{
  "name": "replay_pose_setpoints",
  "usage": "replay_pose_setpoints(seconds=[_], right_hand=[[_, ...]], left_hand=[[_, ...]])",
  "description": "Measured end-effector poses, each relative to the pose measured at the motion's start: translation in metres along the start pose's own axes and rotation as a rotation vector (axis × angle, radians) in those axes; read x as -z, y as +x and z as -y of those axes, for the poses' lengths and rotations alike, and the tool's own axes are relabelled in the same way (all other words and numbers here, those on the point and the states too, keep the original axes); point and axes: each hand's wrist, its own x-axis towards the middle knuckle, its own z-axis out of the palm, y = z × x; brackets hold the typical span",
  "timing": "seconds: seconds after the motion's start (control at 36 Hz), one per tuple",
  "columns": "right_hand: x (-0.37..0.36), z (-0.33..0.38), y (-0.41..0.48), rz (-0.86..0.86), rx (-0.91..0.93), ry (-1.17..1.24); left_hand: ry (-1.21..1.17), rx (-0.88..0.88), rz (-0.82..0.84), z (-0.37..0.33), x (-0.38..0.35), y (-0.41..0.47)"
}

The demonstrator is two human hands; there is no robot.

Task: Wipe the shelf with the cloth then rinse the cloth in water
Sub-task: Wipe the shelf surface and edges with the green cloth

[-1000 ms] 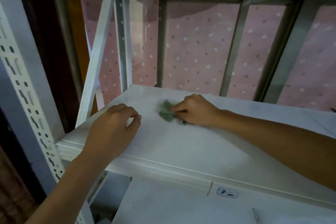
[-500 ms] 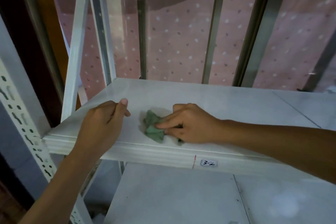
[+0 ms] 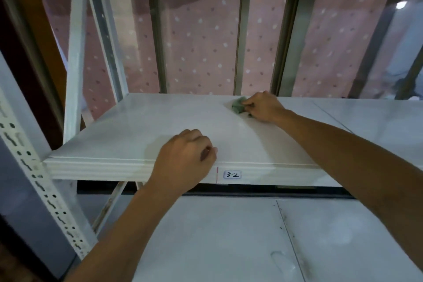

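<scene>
Right hand [image 3: 263, 106] grips cloth [image 3: 238, 106] (green, crumpled small) on white shelf [image 3: 137, 135]; left hand [image 3: 185, 158] fisted, resting at front edge.

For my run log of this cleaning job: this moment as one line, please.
phase: wiping | right hand: holds green cloth on shelf, near back | left hand: rests at front edge, curled, empty | rinse: not yet
</scene>
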Motion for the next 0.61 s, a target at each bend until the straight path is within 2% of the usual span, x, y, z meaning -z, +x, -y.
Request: replay_pose_setpoints(seconds=[0.17, 0.31, 0.44, 0.56, 0.61], right_hand=[[0.009, -0.085, -0.002, -0.009, -0.149, -0.133], [0.022, -0.137, -0.017, 0.021, -0.103, -0.134], [0.031, -0.131, -0.059, 0.088, 0.252, 0.066], [0.031, -0.116, -0.128, -0.002, 0.653, 0.253], [0.033, -0.116, -0.154, 0.013, 0.796, 0.322]], left_hand=[[0.13, -0.137, -0.027, -0.045, -0.029, 0.011], [0.089, -0.077, -0.061, -0.087, -0.052, 0.03], [-0.033, 0.104, -0.119, -0.12, -0.072, 0.053], [-0.05, 0.25, -0.206, -0.134, -0.079, 0.066], [-0.006, 0.293, -0.215, -0.142, -0.081, 0.07]])
